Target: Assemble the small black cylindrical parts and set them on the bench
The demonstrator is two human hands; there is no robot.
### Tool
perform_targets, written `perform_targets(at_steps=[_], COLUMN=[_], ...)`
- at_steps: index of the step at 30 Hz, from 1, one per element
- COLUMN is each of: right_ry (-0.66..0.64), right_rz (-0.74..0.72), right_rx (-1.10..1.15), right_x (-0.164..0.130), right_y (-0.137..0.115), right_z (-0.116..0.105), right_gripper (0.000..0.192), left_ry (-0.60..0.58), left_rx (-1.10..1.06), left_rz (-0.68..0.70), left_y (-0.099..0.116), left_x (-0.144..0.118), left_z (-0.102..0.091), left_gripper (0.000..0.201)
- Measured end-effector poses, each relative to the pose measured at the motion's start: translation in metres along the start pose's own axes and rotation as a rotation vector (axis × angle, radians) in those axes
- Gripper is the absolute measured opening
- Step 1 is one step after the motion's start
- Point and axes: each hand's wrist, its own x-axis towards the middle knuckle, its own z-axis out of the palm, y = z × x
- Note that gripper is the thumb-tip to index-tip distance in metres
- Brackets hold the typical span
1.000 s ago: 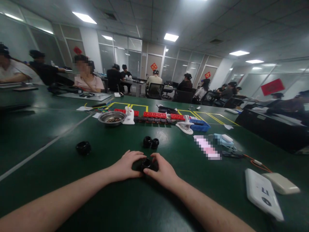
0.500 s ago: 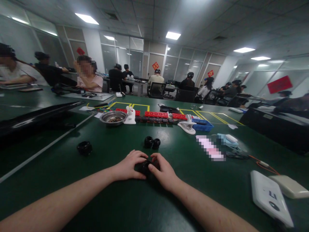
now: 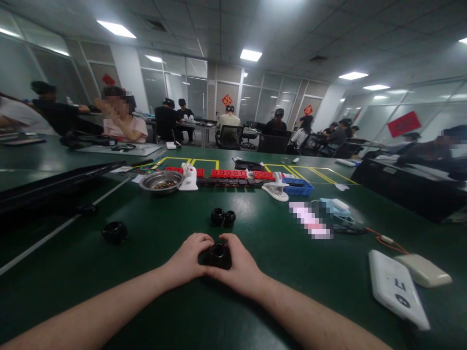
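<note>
Head view: a small black ring-shaped part (image 3: pixel 219 254) is gripped between both hands low on the green table (image 3: pixel 277 291), left hand (image 3: pixel 189 257) and right hand (image 3: pixel 242 267) curled closed around it from either side. Two more black parts (image 3: pixel 223 217) are seen just beyond, a metal bowl (image 3: pixel 161 181) further back.

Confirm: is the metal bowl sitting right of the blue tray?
No, the metal bowl sits well left of the blue tray across the green table.
</note>
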Motion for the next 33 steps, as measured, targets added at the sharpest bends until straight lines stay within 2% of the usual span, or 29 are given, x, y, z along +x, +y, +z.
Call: perform_targets(at_steps=[2, 5, 8, 11, 13, 16, 18, 21, 24, 27, 30, 33], right_ry=[0.029, -0.024, -0.089, -0.04, 0.005, -0.018, -0.049, -0.03, -0.011, -0.05, -0.087, -0.041], right_rz=[0.033, -0.054, -0.119, -0.017, 0.04, -0.031, -0.084, -0.022, 0.035, -0.049, -0.108, -0.033], right_rx=[-0.02, -0.012, 0.048, 0.067, 0.031, -0.011, 0.027, 0.077, 0.02, -0.007, 0.039, 0.038], right_x=[0.0016, 0.0033, 0.0018, 0.0002, 0.0007, 0.0019, 0.0016, 0.0004, 0.0006, 0.0016, 0.0013, 0.0009], right_y=[0.0008, 0.002, 0.0026, 0.0025, 0.0025, 0.0035, 0.0045, 0.0052, 0.0045, 0.004, 0.0036, 0.0023], right_z=[0.0021, 0.0013, -0.0009, 0.0004, 0.0018, 0.0015, 0.0003, 0.0001, 0.0005, -0.0016, -0.0026, 0.0008], right_gripper=[0.05, 0.035, 0.053, 0.062, 0.05, 0.031, 0.04, 0.059, 0.049, 0.037, 0.053, 0.067], left_ry=[-0.001, 0.006, 0.01, 0.001, 0.001, 0.014, 0.017, 0.01, 0.004, 0.01, 0.012, 0.002], left_rx=[0.003, 0.003, 0.003, 0.013, 0.015, 0.007, 0.004, 0.009, 0.016, 0.024, 0.024, 0.018], left_rz=[-0.023, -0.019, 0.004, 0.003, 0.005, 0.024, 0.033, 0.025, 0.03, 0.048, 0.048, 0.042], left_y=[0.0036, 0.0057, 0.003, 0.0004, 0.0005, 0.0017, 0.0015, 0.0004, 0.0004, 0.0006, -0.0007, -0.001], left_x=[-0.0009, -0.0019, -0.0021, -0.0019, -0.0019, -0.0022, -0.0023, -0.0024, -0.0026, -0.0025, -0.0022, -0.0022], left_z=[-0.0004, -0.0007, -0.0001, 0.0004, 0.0002, 0.0, 0.0003, 0.0005, -0.0003, -0.0006, 0.0006, 0.0009], left_gripper=[0.037, 0.035, 0.037, 0.039, 0.038, 0.037, 0.038, 0.039, 0.04, 0.038, 0.04, 0.04])
